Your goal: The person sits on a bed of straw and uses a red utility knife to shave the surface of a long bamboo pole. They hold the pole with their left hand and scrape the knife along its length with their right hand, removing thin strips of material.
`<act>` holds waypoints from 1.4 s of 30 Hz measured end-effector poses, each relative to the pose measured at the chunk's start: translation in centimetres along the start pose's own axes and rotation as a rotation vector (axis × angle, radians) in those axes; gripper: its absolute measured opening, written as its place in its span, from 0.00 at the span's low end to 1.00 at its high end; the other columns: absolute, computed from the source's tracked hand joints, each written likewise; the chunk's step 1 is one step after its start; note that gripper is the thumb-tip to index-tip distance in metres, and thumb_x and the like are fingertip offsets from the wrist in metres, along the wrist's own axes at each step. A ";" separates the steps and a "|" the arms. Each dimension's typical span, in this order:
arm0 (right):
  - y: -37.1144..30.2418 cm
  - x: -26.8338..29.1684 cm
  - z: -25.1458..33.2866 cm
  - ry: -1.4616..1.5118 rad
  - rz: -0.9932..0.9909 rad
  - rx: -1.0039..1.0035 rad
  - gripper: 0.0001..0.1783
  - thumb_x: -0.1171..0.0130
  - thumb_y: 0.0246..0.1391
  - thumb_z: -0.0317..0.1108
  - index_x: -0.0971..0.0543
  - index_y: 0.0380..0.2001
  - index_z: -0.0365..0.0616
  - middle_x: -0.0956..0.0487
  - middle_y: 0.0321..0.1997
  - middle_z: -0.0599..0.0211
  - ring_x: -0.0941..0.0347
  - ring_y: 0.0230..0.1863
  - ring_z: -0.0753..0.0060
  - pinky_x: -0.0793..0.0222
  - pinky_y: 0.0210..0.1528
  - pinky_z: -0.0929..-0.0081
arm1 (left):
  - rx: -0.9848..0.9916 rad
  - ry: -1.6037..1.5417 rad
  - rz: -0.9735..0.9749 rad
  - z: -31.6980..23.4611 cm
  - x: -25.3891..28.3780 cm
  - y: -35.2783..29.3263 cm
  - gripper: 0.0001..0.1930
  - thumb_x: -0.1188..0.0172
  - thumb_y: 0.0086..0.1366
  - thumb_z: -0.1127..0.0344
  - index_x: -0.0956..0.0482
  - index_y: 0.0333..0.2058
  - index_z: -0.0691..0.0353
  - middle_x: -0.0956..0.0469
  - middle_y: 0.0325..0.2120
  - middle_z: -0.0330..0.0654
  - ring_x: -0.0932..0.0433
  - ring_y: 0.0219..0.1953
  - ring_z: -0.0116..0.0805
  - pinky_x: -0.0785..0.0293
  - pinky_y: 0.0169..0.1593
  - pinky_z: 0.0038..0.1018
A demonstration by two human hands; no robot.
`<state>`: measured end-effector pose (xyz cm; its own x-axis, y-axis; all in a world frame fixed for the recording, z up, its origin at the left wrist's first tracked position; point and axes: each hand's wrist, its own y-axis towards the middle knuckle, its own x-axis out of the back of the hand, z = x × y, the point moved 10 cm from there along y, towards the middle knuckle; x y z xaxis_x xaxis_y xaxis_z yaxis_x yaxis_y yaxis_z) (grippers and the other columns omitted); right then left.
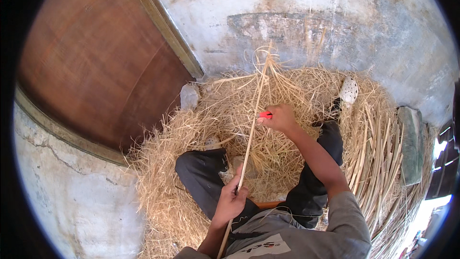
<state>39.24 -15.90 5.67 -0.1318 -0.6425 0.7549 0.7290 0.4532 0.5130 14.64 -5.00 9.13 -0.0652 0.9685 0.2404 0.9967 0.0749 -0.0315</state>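
A long, thin, pale strip of split cane or bamboo (249,146) slants from beside my lap up toward the wall. Low on it, my left hand (230,204) is closed around the strip. A small dark thing, too small to name, shows by those fingers. Farther up, my right hand (280,119) grips a small red-handled tool (266,114) right against the strip; its working end cannot be made out. Beyond that hand, the strip's far end meets a tuft of curled, thin shavings (269,62).
Loose straw-like shavings (187,211) cover the floor around my legs. A bundle of long cane strips (366,163) lies at the right, by a greenish stone block (410,146). A plaster wall (306,33) stands ahead, a brown door (105,57) at the left, with a grey stone (189,97) near it.
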 end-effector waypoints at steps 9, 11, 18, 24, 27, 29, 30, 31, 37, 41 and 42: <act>1.7 1.7 -6.0 -0.100 -0.030 -0.212 0.36 0.47 0.47 0.71 0.20 0.20 0.44 0.25 0.15 0.57 0.25 0.21 0.54 0.30 0.25 0.59 | 0.117 -0.055 0.062 1.0 -1.2 -1.8 0.33 0.54 0.64 0.82 0.45 0.67 0.57 0.38 0.27 0.28 0.44 0.26 0.17 0.43 0.29 0.14; 1.9 1.5 -6.2 -0.128 -0.029 -0.181 0.37 0.49 0.49 0.71 0.19 0.21 0.43 0.23 0.18 0.54 0.24 0.24 0.52 0.29 0.27 0.58 | 0.124 -0.038 0.061 1.0 -1.3 -2.0 0.32 0.54 0.64 0.81 0.46 0.67 0.57 0.38 0.27 0.28 0.44 0.26 0.17 0.43 0.31 0.14; 1.8 2.1 -18.0 -0.161 -0.104 -0.643 0.37 0.55 0.54 0.71 0.17 0.33 0.46 0.20 0.26 0.49 0.22 0.32 0.43 0.28 0.35 0.53 | 0.123 -0.067 0.138 0.9 -2.8 -3.6 0.31 0.54 0.64 0.80 0.46 0.67 0.60 0.37 0.28 0.28 0.42 0.29 0.18 0.42 0.35 0.13; 1.5 4.4 -15.7 0.072 -0.228 -0.702 0.44 0.61 0.52 0.76 0.18 0.36 0.44 0.20 0.29 0.44 0.22 0.38 0.41 0.28 0.40 0.53 | -0.042 0.041 0.120 1.8 -2.5 -2.9 0.31 0.54 0.65 0.79 0.46 0.67 0.61 0.32 0.24 0.30 0.38 0.26 0.16 0.40 0.32 0.13; 0.9 1.5 -16.9 0.072 -0.074 -0.781 0.46 0.62 0.51 0.77 0.17 0.31 0.42 0.20 0.26 0.47 0.21 0.34 0.45 0.28 0.38 0.54 | 0.188 -0.183 0.126 4.4 -1.5 -2.6 0.27 0.55 0.68 0.76 0.44 0.66 0.63 0.27 0.27 0.36 0.31 0.24 0.20 0.33 0.30 0.16; 1.4 1.5 -11.9 0.019 0.173 -0.737 0.46 0.62 0.51 0.77 0.17 0.29 0.41 0.19 0.26 0.51 0.22 0.33 0.50 0.29 0.38 0.56 | 0.354 -0.373 0.076 6.0 -0.5 -2.4 0.26 0.55 0.69 0.75 0.43 0.65 0.62 0.26 0.26 0.38 0.31 0.20 0.20 0.33 0.26 0.16; 1.3 0.7 -10.1 0.071 0.182 -0.644 0.45 0.60 0.51 0.77 0.18 0.24 0.41 0.25 0.14 0.56 0.25 0.21 0.52 0.31 0.26 0.58 | 0.363 -0.427 0.033 6.2 -0.1 -1.8 0.26 0.55 0.69 0.75 0.42 0.65 0.61 0.28 0.24 0.36 0.34 0.17 0.19 0.37 0.21 0.15; 0.7 -0.3 -7.8 0.138 0.200 -0.552 0.44 0.58 0.51 0.77 0.19 0.22 0.41 0.26 0.14 0.57 0.25 0.20 0.54 0.32 0.25 0.58 | 0.371 -0.484 -0.012 6.6 0.3 -1.2 0.26 0.55 0.69 0.75 0.42 0.65 0.59 0.29 0.21 0.35 0.38 0.14 0.17 0.42 0.17 0.14; -2.6 -1.0 7.1 0.076 0.240 0.042 0.37 0.49 0.46 0.75 0.19 0.19 0.49 0.27 0.12 0.59 0.27 0.16 0.55 0.32 0.21 0.60 | 0.272 -0.586 0.046 5.0 1.3 1.2 0.19 0.58 0.73 0.67 0.39 0.61 0.63 0.29 0.21 0.38 0.39 0.11 0.19 0.42 0.15 0.15; -1.9 -1.3 6.5 0.103 0.221 0.016 0.39 0.49 0.42 0.78 0.20 0.18 0.48 0.26 0.13 0.59 0.25 0.17 0.54 0.31 0.22 0.60 | 0.287 -0.483 0.041 4.0 1.5 0.8 0.20 0.59 0.74 0.66 0.39 0.62 0.61 0.30 0.20 0.37 0.39 0.11 0.18 0.43 0.16 0.15; -1.7 -1.0 6.3 0.086 0.190 0.035 0.39 0.48 0.41 0.77 0.20 0.18 0.48 0.26 0.13 0.59 0.25 0.17 0.54 0.31 0.22 0.60 | 0.293 -0.441 0.035 3.9 1.6 0.7 0.20 0.59 0.74 0.66 0.39 0.62 0.61 0.30 0.20 0.37 0.40 0.12 0.18 0.43 0.16 0.15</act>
<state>33.96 -12.12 6.61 0.0644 -0.5933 0.8024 0.7113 0.5912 0.3800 15.04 -2.52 5.72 -0.1091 0.9748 -0.1944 0.9474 0.0428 -0.3172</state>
